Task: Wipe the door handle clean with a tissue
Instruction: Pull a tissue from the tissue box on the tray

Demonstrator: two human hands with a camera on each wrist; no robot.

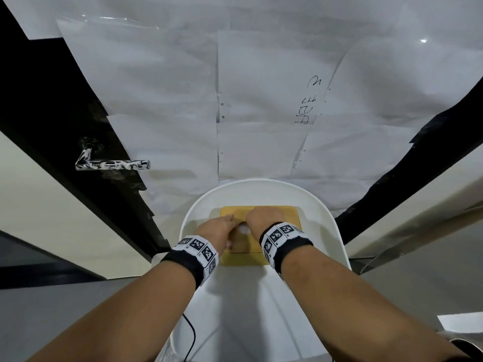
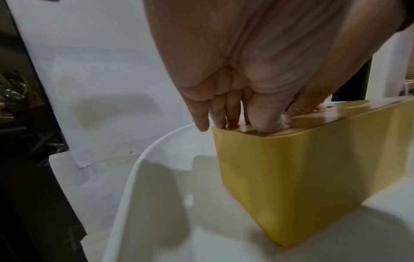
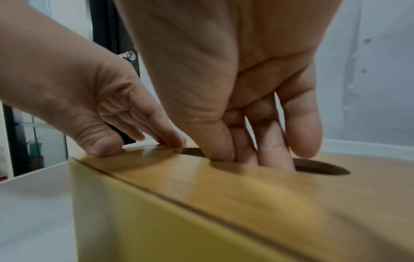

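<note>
A door handle (image 1: 112,164), smeared black and white, sticks out of the dark door edge at the left; it also shows small in the right wrist view (image 3: 130,55). A yellow tissue box (image 1: 261,257) with a wooden lid (image 3: 201,186) stands on a white chair (image 1: 261,181). My left hand (image 1: 222,228) presses its straight fingers (image 2: 233,115) and thumb on the lid's left end. My right hand (image 1: 261,218) reaches thumb and two fingers (image 3: 275,150) down into the oval slot (image 3: 320,168); the tips are hidden inside. A bit of white tissue (image 1: 244,228) shows in the slot.
White paper sheets (image 1: 261,100) cover the door behind the chair. Black door frames run down both sides. A thin black cable (image 1: 192,333) hangs by the chair's left edge. A small potted plant (image 3: 34,147) stands far off.
</note>
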